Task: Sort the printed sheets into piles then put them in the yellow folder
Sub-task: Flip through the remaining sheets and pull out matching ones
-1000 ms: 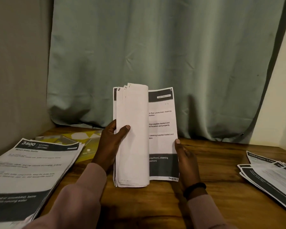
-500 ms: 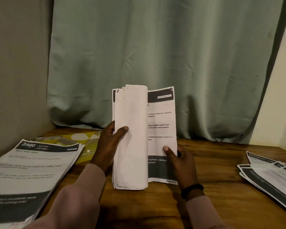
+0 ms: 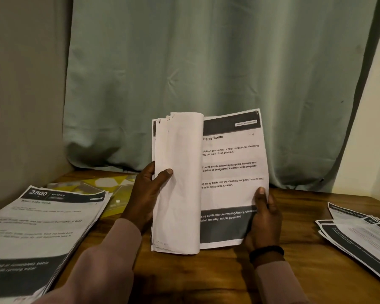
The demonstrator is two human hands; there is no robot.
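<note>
The wooden table (image 3: 206,279) runs into a corner: a grey wall on the left, a green curtain (image 3: 206,73) hanging down to the far edge, and a pale wall on the right. Bare wood shows in the middle and toward the near edge, between the two sleeves and on either side of them; the left and right sides are taken up by paper.

Three groups of printed sheets are in view. One pile (image 3: 37,233) lies flat at the left, its top page headed "3800 KITCHEN", running off the near-left edge of the picture. A second, fanned pile (image 3: 360,240) lies at the right edge; its sheet count cannot be read. The third is the held stack (image 3: 206,183), standing upright with its bottom edge close to the table, though whether it touches is hard to tell. One yellow folder (image 3: 110,189) lies flat behind the left pile, partly covered by it.

The left hand (image 3: 147,194) grips the stack's left side, thumb pressed across the blank backs of the pages folded leftward, fingers hidden behind. The right hand (image 3: 263,218) pinches the lower right edge of the exposed "Spray Bottle" page, thumb on the front, fingers behind.
</note>
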